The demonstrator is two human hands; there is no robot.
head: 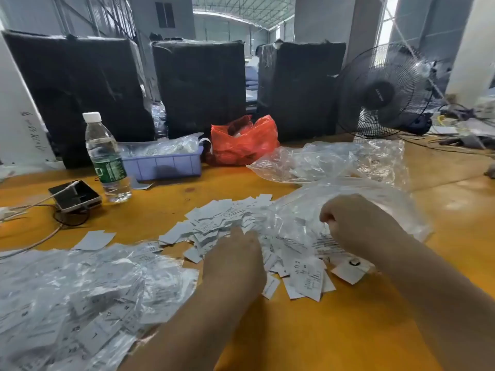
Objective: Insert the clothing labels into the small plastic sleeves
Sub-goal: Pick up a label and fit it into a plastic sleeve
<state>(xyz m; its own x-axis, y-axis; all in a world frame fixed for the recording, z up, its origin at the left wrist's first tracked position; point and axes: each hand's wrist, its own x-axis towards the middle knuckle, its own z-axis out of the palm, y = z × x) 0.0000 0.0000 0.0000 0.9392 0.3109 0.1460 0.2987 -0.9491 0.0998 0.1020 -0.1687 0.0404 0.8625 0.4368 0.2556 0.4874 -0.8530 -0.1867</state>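
Head view: scattered pile of small white printed paper clothing labels (222, 223) lies on the orange-yellow wooden table (308, 330), straight ahead of both hands. That pile is the landmark here. The left hand (235, 261) rests on the pile's near edge, fingers pointing away into it; whether it pinches a label cannot be told, as the fingertips are hidden. The right hand (359, 223) sits just right of the pile, curled over a heap of small clear plastic sleeves (294, 226); it looks pinched on one, but this is unclear. The hands are apart, with labels between them. The left hand is nearer the labels, the right nearer the sleeves. The pile's long axis runs roughly left-near to right-far.

A heap of filled clear sleeves (80, 290) lies left and near of the pile. A clear water bottle (107, 156) and a dark phone (75, 195) stand far-left of it, well apart. Bare table is open near of the pile; the likely next move is a short inward reach.
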